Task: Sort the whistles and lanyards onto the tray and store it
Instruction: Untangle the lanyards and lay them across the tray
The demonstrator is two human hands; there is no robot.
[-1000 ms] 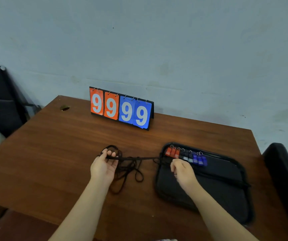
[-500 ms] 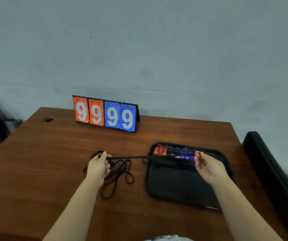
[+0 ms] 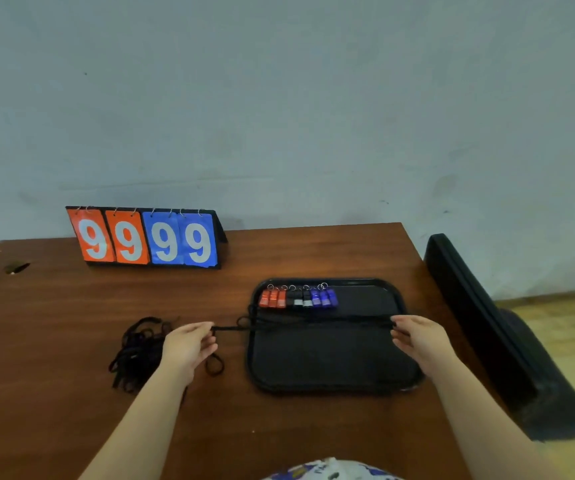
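Left hand is pinching one end of a thin black cord lanyard between thumb and fingertips, just left of the tray's left rim. The right hand has the other end pinched the same way over the tray's right side. Between them the cord runs straight and taut, left to right across the middle of the flat black rounded-corner plastic tray, a bit nearer than the whistles. Can't tell if it's one loop doubled up or a couple of strands, it's too dark against the tray.

The small whistles sit in a row along the tray's far edge: three red, three black-and-silver, three blue, touching side by side. A loose heap of other black lanyards lies on the brown wooden worktop just left of the left hand, pretty tangled.

Handling-wise I'd guess the cord weighs next to nothing and is totally floppy, so it only holds a shape while both ends are held. Grab it at the ends, light tension, lower it flat. From the heap, take a single strand end or the whole knot probably comes along.

Orange and blue flip scoreboard showing 9999 stands at the far side, and a black padded chair is off to the right.
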